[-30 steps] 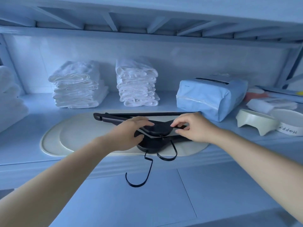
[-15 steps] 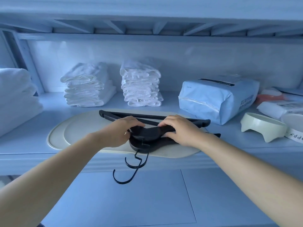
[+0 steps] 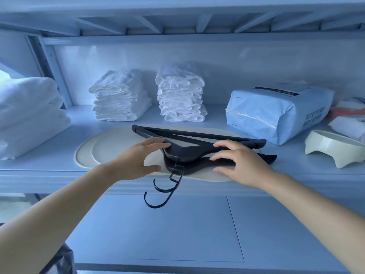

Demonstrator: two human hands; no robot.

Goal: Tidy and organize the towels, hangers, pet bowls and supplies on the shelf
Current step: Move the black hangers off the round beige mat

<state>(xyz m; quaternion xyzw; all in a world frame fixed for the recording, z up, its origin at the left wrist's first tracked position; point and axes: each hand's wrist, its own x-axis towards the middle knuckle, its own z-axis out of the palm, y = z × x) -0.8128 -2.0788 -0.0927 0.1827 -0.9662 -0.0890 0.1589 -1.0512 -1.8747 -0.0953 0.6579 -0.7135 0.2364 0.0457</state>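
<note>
Crosswise lie the hangers (image 3: 197, 153); hooks (image 3: 178, 179) overhang the shelf (image 3: 59, 173) front.

Pet bowl (image 3: 325, 149) cropped at right, left towels (image 3: 29, 115) cropped; bag (image 3: 276, 113) print (tiny) illegible

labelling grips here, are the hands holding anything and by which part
Nothing is gripped. The left hand touches the stacked hangers beside their necks with straight fingers; the right hand lies spread on their right arms.
</note>
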